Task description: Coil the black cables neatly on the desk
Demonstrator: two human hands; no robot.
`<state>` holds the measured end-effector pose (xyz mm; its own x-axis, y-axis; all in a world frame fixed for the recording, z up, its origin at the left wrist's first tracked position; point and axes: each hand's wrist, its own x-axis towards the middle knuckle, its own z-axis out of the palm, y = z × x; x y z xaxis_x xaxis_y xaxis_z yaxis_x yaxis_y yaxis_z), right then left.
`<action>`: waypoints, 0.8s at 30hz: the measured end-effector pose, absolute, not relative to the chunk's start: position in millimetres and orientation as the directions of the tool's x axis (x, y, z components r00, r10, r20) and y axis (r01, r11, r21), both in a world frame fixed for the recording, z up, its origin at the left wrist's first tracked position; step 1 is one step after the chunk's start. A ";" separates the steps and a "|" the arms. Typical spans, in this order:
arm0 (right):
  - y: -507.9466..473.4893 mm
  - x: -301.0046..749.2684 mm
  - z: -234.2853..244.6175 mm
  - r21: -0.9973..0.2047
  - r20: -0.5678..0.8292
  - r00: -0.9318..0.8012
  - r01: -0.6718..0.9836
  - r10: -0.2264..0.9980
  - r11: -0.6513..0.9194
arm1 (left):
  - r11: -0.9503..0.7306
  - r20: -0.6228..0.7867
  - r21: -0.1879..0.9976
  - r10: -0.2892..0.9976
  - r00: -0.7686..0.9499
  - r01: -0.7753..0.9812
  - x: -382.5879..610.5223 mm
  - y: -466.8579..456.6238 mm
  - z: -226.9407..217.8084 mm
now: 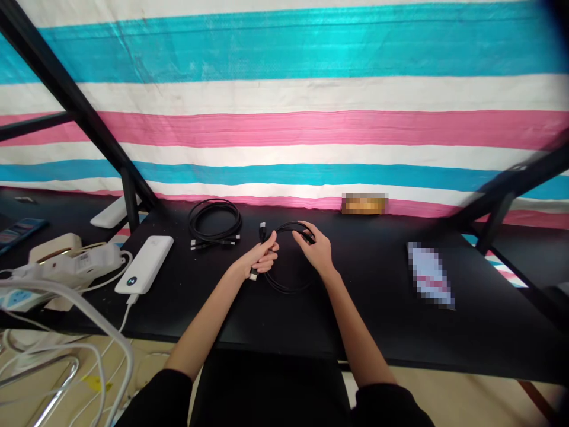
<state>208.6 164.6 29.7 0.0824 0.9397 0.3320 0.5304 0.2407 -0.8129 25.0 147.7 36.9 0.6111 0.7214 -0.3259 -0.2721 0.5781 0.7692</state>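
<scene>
A black USB cable (284, 290) is looped between my two hands over the dark table. My left hand (261, 256) is closed around its connector end, with one plug sticking out above the thumb and another below the fingers. On the far side of the loop, my right hand (316, 246) grips the coiled strands between thumb and fingers. Left of my hands lies a second coil of black cables (216, 237), its several plugs gathered at the near side; neither hand touches it.
A white power bank (146, 264) with a white cable plugged in lies to the left, near a power strip (91, 264). A blurred box (364, 204) stands at the back and a blurred packet (430, 276) lies right. Black metal frame bars (84, 115) slant upward on both sides.
</scene>
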 end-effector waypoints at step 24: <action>170.4 219.3 13.9 -0.654 0.345 -0.051 0.703 0.937 0.279 | 0.148 -0.116 0.987 0.923 0.368 -0.060 25.4 149.9 19.2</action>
